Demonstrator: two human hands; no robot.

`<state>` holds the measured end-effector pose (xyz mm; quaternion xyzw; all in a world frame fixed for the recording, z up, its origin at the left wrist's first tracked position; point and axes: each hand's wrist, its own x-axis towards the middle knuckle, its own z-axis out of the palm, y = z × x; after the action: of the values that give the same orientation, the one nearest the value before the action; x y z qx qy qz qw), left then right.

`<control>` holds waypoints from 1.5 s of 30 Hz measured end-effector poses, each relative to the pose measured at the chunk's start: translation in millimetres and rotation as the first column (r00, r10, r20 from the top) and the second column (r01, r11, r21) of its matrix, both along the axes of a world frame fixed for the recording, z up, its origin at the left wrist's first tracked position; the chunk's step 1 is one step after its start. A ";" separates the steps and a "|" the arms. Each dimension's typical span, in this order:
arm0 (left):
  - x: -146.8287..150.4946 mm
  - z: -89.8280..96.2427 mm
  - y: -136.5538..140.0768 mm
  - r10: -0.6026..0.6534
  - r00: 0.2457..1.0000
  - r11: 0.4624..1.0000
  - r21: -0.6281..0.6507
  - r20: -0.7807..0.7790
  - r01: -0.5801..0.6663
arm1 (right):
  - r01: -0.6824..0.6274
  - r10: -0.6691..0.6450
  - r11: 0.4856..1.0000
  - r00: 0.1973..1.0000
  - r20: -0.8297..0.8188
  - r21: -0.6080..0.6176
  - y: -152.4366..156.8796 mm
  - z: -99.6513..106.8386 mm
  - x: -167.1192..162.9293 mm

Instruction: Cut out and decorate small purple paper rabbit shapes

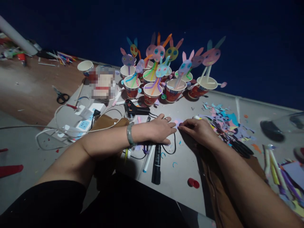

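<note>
My left hand (pixel 161 129) lies palm down on the table with its fingers stretched out and holds nothing. Under and beside it are a black marker (pixel 156 167), a white pen with a blue end (pixel 148 160) and a thin black cord. Across from its fingertips, my right hand (pixel 199 131) is closed in a pinch. A small purple paper piece (pixel 180 124) shows at its thumb and fingertips. Pale paper bits lie between the two hands. Ahead stand several paper cups (pixel 152 91) with paper bunny faces on coloured strips rising from them.
A black glue gun (pixel 136 108) lies left of centre, near a white power strip (pixel 85 122) with looping cables. Cut paper scraps (pixel 223 117) and black-handled scissors (pixel 242 148) are at the right. A red cap (pixel 193 182) sits near the front edge; other scissors (pixel 61 96) lie far left.
</note>
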<state>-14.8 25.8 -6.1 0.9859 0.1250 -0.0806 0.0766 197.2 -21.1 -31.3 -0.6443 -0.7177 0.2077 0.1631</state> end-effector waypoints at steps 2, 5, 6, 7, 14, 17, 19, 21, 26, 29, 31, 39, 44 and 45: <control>0.2 -0.4 0.4 0.002 1.000 1.000 0.001 0.002 -0.002 | 0.016 -0.017 0.999 0.999 -0.027 -0.032 -2.0 2.9 3.0; 0.3 -0.1 0.9 0.002 1.000 1.000 -0.003 -0.003 -0.002 | 0.044 -0.048 0.998 0.996 -0.082 -0.044 -6.1 9.4 8.9; 0.3 0.2 1.1 -0.001 1.000 1.000 -0.005 0.000 0.001 | 0.029 -0.031 0.999 0.996 -0.079 -0.029 -7.3 11.6 10.7; 0.3 0.6 1.2 -0.003 1.000 1.000 -0.007 0.003 0.003 | -0.007 0.007 1.000 0.998 -0.065 -0.006 -8.4 13.7 12.4; 0.2 2.7 1.9 -0.026 0.999 1.000 0.015 0.032 0.025 | -0.370 0.331 0.913 0.917 0.221 0.171 -12.9 12.4 18.7; -0.4 1.5 1.7 -0.038 0.996 0.999 0.030 0.079 0.035 | -0.423 0.346 0.889 0.871 0.348 0.174 -14.1 8.8 19.2; -0.4 0.3 1.6 -0.051 0.994 0.998 0.041 0.098 0.048 | -0.434 0.344 0.886 0.852 0.394 0.164 -14.2 7.9 18.7; 0.3 -0.8 1.5 -0.063 0.992 0.997 0.046 0.109 0.058 | -0.435 0.343 0.887 0.844 0.413 0.152 -13.9 7.3 17.7; 3.0 -2.1 2.2 -0.060 0.991 0.998 0.013 0.123 0.059 | -0.431 0.348 0.894 0.841 0.414 0.124 -13.1 4.9 15.4; 2.2 0.5 4.9 -0.056 0.993 0.998 -0.011 0.104 0.058 | -0.417 0.340 0.899 0.857 0.386 0.133 -14.3 6.6 15.0; 0.4 4.7 7.6 -0.057 0.993 0.998 -0.016 0.103 0.059 | -0.365 0.283 0.911 0.891 0.354 0.190 -15.5 9.3 15.6; -1.5 13.2 12.3 0.027 0.998 0.997 0.064 0.058 -0.031 | -0.347 0.246 0.915 0.885 0.396 0.207 -16.1 13.0 19.4; 0.4 1.4 10.1 -0.010 0.992 0.995 0.103 0.123 -0.003 | -0.423 0.320 0.885 0.855 0.408 0.192 -16.3 13.3 15.8; 0.8 -0.2 9.6 -0.017 0.992 0.995 0.104 0.129 0.003 | -0.434 0.331 0.881 0.849 0.411 0.187 -16.4 12.5 14.9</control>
<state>-14.1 35.4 -6.3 0.9923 0.1189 -0.0103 0.0331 212.1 -37.5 -18.8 -0.4851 -0.8717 0.0112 0.0684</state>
